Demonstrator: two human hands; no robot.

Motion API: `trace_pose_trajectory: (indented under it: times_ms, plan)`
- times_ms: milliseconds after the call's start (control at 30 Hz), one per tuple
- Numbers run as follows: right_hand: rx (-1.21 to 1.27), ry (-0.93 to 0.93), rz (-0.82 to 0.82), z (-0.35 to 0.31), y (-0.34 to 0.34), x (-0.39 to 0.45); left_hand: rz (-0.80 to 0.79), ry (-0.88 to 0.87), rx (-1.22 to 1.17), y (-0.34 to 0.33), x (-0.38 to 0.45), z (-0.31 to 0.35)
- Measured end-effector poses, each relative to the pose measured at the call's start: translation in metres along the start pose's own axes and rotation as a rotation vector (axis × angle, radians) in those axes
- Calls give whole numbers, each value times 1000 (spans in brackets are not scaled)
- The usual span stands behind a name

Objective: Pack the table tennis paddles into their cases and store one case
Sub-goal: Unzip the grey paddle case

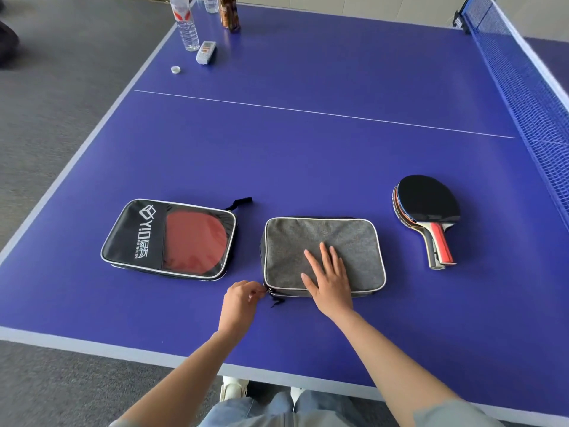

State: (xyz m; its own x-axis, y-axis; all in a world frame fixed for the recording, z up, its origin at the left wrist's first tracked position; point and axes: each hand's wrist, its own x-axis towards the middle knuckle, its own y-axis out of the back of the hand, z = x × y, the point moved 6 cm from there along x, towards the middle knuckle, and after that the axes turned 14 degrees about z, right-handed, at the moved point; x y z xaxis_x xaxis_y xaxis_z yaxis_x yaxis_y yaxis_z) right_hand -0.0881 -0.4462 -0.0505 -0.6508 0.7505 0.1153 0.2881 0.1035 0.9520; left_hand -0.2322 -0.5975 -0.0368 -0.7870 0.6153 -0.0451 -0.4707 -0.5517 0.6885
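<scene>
A grey fabric case [348,235] with white piping lies flat on the blue table, in front of me. My right hand [328,277] rests palm down on its lid, fingers spread. At the case's near left corner my left hand [241,300] pinches the zipper pull [270,291]. A black case [138,235] with a clear window lies to the left, zipped, with a red paddle [197,241] visible inside. A stack of loose paddles [428,211], black rubber on top, lies to the right with handles pointing toward me.
The net [523,87] runs along the right side. Far left on the table stand a water bottle [186,23], a brown bottle [229,12], a small packet [206,52] and a bottle cap [175,69]. The table's near edge [123,346] is close to my legs.
</scene>
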Motion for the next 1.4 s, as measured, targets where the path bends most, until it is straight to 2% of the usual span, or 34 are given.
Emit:
trace_pose_trajectory:
  times_ms: [100, 300, 433, 600, 700, 767, 867, 1000, 1133, 1267, 1400]
  plan:
    - [-14, -6, 9, 0, 0, 1, -89, -193, 213, 0, 8, 9]
    - [-43, -24, -1, -1, -1, 3, -111, -323, 406, 18, 48, 10]
    - [-45, -12, -25, -2, -2, 2, -91, -197, 351, 16, 77, 18]
    - [14, -46, -78, -1, 5, 4, -190, -207, 297, 0, 77, 26]
    - [130, -230, -98, -17, 10, 16, -141, -195, 232, 1, 57, 22]
    - [185, -321, -183, -42, 1, 21, -134, -184, 198, 1, 42, 20]
    - [152, -175, -301, -80, -17, 19, -143, -155, 159, 5, 26, 14]
    - [12, 69, -256, -80, -24, 1, -203, -168, 215, 17, 34, 6]
    - [-43, 138, -213, -74, -25, -13, -244, -258, 299, 18, 49, 17]
    - [-30, 195, -210, -70, -21, -26, -222, -266, 338, 18, 72, 20]
    - [-20, 226, -228, -68, -15, -33, -292, -335, 350, 9, 78, 25]
